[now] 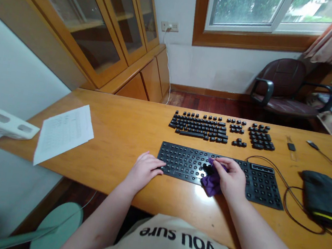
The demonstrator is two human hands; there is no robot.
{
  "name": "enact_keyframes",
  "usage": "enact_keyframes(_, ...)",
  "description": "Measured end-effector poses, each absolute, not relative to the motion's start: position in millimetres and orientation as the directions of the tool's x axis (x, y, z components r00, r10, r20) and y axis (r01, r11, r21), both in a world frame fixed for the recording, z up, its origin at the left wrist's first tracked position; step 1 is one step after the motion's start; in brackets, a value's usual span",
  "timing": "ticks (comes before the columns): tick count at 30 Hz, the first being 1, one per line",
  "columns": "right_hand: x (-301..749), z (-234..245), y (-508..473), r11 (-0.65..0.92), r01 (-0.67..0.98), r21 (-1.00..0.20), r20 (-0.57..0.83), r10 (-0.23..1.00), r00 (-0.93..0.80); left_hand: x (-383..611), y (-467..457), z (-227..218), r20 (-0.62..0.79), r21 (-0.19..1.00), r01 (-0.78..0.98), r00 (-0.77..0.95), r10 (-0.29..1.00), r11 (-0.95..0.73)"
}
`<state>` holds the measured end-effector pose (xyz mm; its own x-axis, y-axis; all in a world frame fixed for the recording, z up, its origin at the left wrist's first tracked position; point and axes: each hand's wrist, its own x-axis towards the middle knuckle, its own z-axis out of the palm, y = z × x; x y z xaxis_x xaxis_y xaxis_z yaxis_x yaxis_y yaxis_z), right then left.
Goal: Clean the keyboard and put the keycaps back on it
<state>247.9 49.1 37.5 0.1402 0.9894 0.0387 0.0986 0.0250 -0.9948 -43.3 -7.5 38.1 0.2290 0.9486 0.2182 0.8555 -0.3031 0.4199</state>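
The purple cloth (211, 184) lies bunched on the near middle of the stripped keyboard (264, 186), pressed there under the right hand (232, 180), whose fingers are curled around it and hold it against the bare switch plate. Part of the cloth hangs over the keyboard's front edge onto the counter (121, 135). The left hand (144, 170) rests flat and loosely spread at the keyboard's left end, fingertips touching its corner and grasping nothing. The keyboard sits near the front edge of the counter, right in front of the person, with its black cable (287, 197) looping off to the right. Behind it, further back on the counter, the removed keycaps (199, 127) are laid out in rows that follow the keyboard's own layout. To the right lie a dark pouch with a yellow stripe (323, 198) and a small black piece (291, 146). A printed sheet of paper (63, 133) lies well apart at the left end. Beyond the counter stand a wooden glass-door cabinet (105, 30), a dark office chair (283, 89) and a window (260, 10)
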Motion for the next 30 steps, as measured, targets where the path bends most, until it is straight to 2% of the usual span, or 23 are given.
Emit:
enact_keyframes(5,247.9,37.7,49.7,0.02,0.104,-0.994,0.035,0.989,0.144,-44.8,-6.6,35.1,0.28,0.498,0.83,0.12,0.952,-0.251)
enact_keyframes(9,248.6,36.7,49.9,0.021,0.115,-0.993,0.038,0.987,0.153,-44.9,-6.2,29.5,0.256,0.573,0.798,0.042,0.966,-0.187)
enact_keyframes(14,248.7,34.8,50.0,0.023,0.117,-0.993,0.04,0.989,0.143,-43.9,-7.6,23.6,0.094,0.812,0.583,-0.198,0.976,0.04)
enact_keyframes(17,248.8,34.3,50.1,0.025,0.121,-0.992,0.042,0.988,0.145,-42.7,-8.2,20.9,-0.03,0.897,0.427,-0.199,0.98,0.114)
enact_keyframes(19,249.2,33.8,50.1,0.025,0.116,-0.993,0.042,0.988,0.149,-42.1,-8.2,20.7,-0.058,0.913,0.386,-0.192,0.98,0.129)
enact_keyframes(23,249.6,33.2,49.9,0.025,0.102,-0.994,0.04,0.988,0.148,-43.6,-7.1,23.8,0.075,0.842,0.54,-0.117,0.99,0.0)
enact_keyframes(26,249.0,34.9,49.4,0.019,0.11,-0.994,0.036,0.988,0.151,-45.3,-6.5,26.1,0.201,0.692,0.711,-0.028,0.979,-0.122)
enact_keyframes(30,247.9,39.2,48.9,0.018,0.116,-0.993,0.036,0.987,0.155,-44.2,-7.4,28.3,0.253,0.512,0.835,0.08,0.964,-0.203)
